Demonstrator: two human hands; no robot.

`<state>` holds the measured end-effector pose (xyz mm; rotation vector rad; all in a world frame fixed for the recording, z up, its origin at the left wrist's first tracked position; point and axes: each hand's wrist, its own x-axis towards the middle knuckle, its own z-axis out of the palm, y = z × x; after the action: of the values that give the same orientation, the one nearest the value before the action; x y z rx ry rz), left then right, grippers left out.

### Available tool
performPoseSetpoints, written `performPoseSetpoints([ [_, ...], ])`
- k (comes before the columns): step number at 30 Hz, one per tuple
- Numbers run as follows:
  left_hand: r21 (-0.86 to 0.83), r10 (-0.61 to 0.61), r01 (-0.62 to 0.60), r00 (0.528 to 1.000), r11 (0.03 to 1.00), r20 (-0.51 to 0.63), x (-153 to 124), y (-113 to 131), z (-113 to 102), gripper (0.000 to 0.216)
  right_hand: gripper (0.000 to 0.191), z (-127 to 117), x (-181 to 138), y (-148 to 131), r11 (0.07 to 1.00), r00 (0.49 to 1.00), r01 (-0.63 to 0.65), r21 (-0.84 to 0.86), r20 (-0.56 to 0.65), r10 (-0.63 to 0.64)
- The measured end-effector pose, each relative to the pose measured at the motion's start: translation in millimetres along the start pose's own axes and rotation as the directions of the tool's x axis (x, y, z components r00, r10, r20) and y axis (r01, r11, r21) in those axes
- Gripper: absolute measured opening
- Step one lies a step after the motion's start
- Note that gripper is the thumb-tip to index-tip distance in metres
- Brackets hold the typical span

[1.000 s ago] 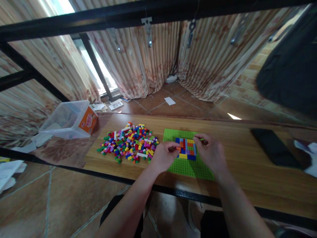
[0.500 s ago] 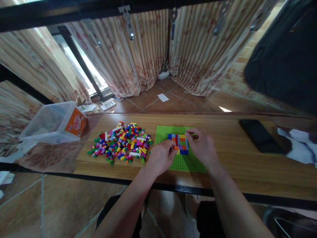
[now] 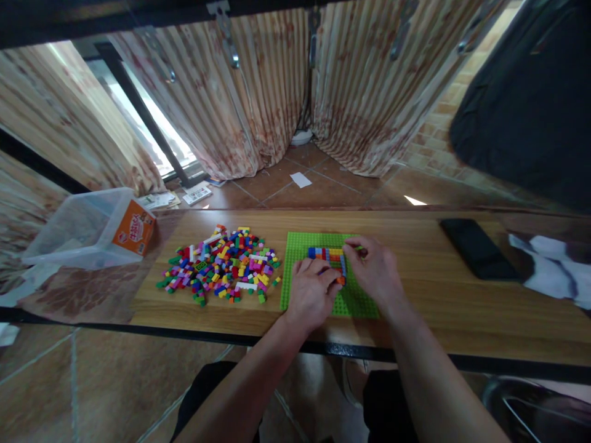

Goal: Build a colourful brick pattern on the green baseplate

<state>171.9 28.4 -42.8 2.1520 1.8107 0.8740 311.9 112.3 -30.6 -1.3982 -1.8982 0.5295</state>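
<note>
A green baseplate (image 3: 295, 246) lies on the wooden table (image 3: 438, 295) with a block of coloured bricks (image 3: 325, 253) built on it. My left hand (image 3: 311, 292) rests on the plate with its fingers laid over the near part of the built block. My right hand (image 3: 376, 271) is beside the block's right edge, fingers pinched together on a small green brick (image 3: 359, 248). A pile of loose coloured bricks (image 3: 219, 264) lies to the left of the plate.
A clear plastic box (image 3: 87, 227) with an orange label stands at the table's left end. A black phone (image 3: 478, 249) and a white and dark cloth (image 3: 549, 271) lie at the right. A black frame bar runs along the near edge.
My left hand has slid right onto the built block and flattened over it. My right hand has stayed at the block's right edge. The view has shifted a little.
</note>
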Motion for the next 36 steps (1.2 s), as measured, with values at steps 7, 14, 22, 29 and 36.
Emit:
performPoseSetpoints([
  [7, -0.007, -0.037, 0.037, 0.999, 0.999, -0.035, -1, -8, -9, 0.009, 0.028, -2, 0, 0, 1.0, 1.0, 0.003, 0.0, -0.005, -0.003],
  [14, -0.017, -0.057, 0.057, 0.998, 0.998, -0.028, -3, -15, -16, 0.007, 0.027, 2, 0, -2, 1.0, 1.0, 0.005, 0.004, 0.018, -0.005],
  [22, -0.021, -0.106, 0.105, 0.994, 0.994, -0.002, -4, -12, -9, 0.005, 0.027, 4, 0, -1, 1.0, 0.999, 0.017, -0.001, 0.035, -0.017],
  [29, -0.009, -0.11, 0.11, 0.994, 0.994, 0.004, -3, -11, -10, 0.005, 0.027, 5, -1, -1, 1.0, 0.999, 0.016, -0.003, 0.048, -0.016],
  [36, -0.005, -0.132, 0.132, 0.991, 0.991, 0.013, -2, -20, -22, 0.006, 0.027, 3, -1, -3, 1.0, 0.998, 0.014, -0.014, 0.057, -0.013],
])
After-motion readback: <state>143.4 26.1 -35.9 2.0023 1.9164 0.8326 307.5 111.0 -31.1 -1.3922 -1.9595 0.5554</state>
